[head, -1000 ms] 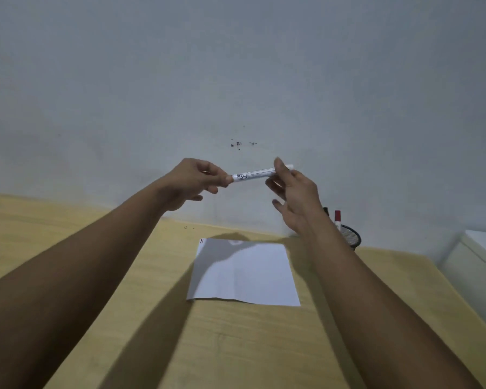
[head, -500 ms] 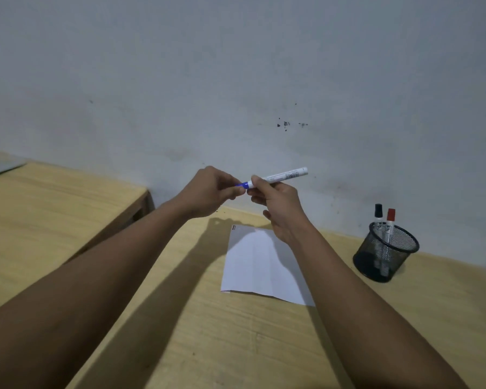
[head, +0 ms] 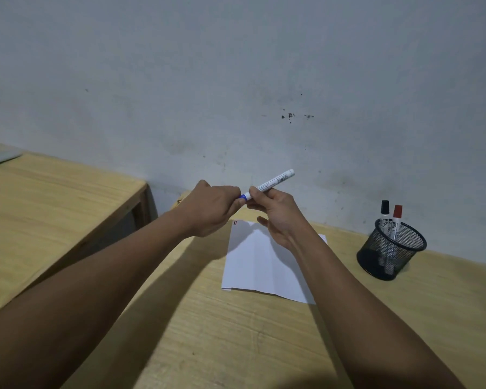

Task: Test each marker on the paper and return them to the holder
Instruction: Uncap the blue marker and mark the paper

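Probably a plain study room: wooden desks (head: 236, 332), mesh pen holder (head: 392, 252).

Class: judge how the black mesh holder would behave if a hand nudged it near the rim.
The holder looks light, being open mesh, so it would probably slide. Two tall markers lean inside, so a high nudge might tip it.

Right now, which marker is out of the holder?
The blue marker, held between both hands above the paper; the black-capped and red-capped ones stand in the mesh holder.

Bare desk (head: 236, 346) open around paper (head: 261, 265); mesh holder (head: 392, 252) with two markers blocks right, wall (head: 236, 80) close behind.
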